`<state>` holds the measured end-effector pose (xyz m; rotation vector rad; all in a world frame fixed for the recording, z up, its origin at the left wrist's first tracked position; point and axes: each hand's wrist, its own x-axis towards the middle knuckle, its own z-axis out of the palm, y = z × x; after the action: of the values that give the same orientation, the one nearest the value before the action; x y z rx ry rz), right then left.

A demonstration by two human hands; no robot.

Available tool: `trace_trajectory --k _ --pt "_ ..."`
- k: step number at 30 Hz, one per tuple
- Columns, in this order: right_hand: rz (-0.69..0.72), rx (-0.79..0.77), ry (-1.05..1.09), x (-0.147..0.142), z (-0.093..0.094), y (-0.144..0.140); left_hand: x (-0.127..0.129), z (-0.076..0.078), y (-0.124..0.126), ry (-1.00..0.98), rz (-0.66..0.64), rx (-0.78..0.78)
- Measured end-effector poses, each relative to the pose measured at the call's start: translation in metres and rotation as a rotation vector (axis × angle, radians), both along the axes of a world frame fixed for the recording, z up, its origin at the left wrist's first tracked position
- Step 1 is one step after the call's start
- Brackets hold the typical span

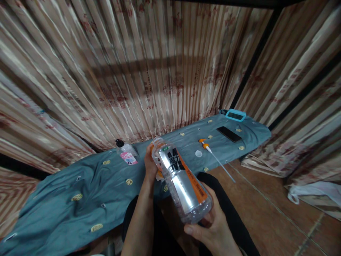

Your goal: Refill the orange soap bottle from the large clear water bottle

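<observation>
A large clear plastic drink bottle (183, 181) with a silver and orange label lies slantwise across the middle, its uncapped mouth up and to the left. Around its base, at the lower right, my right hand (213, 222) is closed. Behind the bottle's neck and left side, my left hand (150, 161) is curled, its fingers mostly hidden. Something orange and clear (160, 175) shows beside that hand, largely covered by the bottle, so I cannot make out what it is. An orange and white pump top (205, 146) with a long clear tube lies right of the bottle, near a small whitish cap (198, 153).
Dark green patterned cloth (106, 188) covers the long surface ahead. On it are a clear bottle with a black top and pink label (128, 156), a black phone (229, 134) and a light-blue framed device (235, 115). Pleated curtains (160, 78) hang behind; brown tiled floor (261, 199) lies right.
</observation>
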<state>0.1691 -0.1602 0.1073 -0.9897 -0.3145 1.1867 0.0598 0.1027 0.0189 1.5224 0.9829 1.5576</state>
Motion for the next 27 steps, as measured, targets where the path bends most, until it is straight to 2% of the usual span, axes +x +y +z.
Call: trace_trajectory --k 8,15,27 --pt "0.02 0.041 -0.046 0.0013 -0.0087 -0.0002 0.0033 0.0088 -0.0071 0.02 0.032 0.021" --pt "-0.015 0.032 -0.006 -0.0002 -0.0057 0.0007 0.0036 0.0094 -0.0068 0.03 0.028 0.029" --pt "0.033 -0.012 -0.041 0.0016 -0.002 -0.001 0.0024 0.0089 -0.0062 -0.016 0.009 -0.007"
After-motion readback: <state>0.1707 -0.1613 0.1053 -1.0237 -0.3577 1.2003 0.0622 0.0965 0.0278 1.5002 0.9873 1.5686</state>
